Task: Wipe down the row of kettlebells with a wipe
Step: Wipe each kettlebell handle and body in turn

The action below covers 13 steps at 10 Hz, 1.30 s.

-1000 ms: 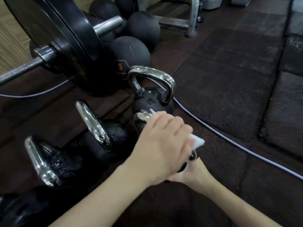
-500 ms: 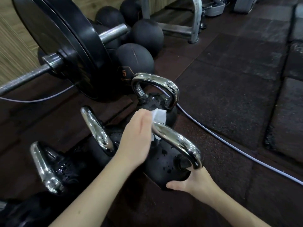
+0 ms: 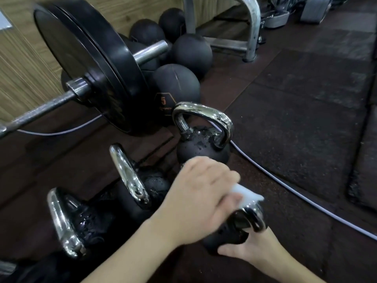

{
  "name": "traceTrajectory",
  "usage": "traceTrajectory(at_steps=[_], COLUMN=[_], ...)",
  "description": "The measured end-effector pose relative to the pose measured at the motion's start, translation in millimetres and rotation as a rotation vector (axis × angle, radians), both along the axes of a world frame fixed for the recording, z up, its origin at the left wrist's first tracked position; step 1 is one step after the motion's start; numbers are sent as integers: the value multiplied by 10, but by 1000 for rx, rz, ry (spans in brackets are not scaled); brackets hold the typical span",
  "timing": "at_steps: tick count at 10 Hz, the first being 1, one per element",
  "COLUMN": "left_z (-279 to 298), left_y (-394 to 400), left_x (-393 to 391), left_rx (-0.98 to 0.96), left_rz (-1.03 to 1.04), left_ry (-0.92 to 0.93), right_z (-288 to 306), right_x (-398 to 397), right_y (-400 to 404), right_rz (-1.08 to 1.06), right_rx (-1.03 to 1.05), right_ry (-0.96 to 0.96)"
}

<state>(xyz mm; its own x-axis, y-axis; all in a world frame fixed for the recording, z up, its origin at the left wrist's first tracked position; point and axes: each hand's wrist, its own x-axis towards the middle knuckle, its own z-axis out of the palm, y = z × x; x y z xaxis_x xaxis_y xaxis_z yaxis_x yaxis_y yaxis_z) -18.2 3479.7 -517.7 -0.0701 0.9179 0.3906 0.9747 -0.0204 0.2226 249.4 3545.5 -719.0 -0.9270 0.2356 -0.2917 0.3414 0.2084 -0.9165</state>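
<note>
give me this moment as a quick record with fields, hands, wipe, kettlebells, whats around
left hand: presses the white wipe on the chrome handle of the near kettlebell
right hand: steadies that kettlebell's black body from below
other kettlebells: three more with chrome handles, the far kettlebell upright and beaded with droplets
floor: dark rubber mats
nearby: barbell plate, medicine balls, pale cable

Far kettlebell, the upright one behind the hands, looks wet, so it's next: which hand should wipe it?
Probably left: the left hand already holds the wipe beside that kettlebell; the right hand braces the tilted one.
</note>
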Motion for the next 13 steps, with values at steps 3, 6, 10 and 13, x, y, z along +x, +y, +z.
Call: traceTrajectory(at_steps=[3,6,10,13], left_z=[62,322,80,-232], left_y=[-19,329,1096,1644], left_x=[-409,-1138,-1342,-848], left_rx=[-38,589,243,13], left_rz=[568,902,480,76], left_ry=[-1150,-1321,-816,582], right_z=[1017,1009,929,865], right_x=[-1148,-1878,-2589,-2597], right_y=[1405,1871,1875,1923], right_rz=[47,-170,-188,-104], right_rx=[150,256,114,198], right_ry=[-21,80,227,162])
